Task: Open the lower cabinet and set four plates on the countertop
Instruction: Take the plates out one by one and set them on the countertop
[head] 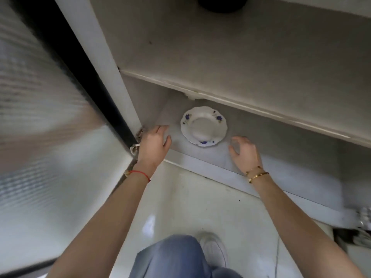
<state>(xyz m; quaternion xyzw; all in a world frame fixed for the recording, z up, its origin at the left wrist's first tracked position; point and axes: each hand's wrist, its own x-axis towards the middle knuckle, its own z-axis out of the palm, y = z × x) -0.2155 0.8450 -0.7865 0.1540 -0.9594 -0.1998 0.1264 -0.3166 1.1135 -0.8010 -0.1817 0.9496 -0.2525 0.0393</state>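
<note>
Because both hands, the left hand (153, 144) and right hand (244, 151), are spread empty, the plate (203, 126) between them could be chipped against the shelf (251, 105) above.

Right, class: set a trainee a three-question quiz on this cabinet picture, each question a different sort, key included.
1. True or false: the left hand is gripping the white scalloped plate with blue flowers.
2. Where does the plate lie? A) upper shelf B) bottom shelf C) floor
3. Fill in: the frosted-glass cabinet door stands ____.

Key: 1 false, both it and the right hand are empty, either side of the plate; 2 B; 3 open.
</note>
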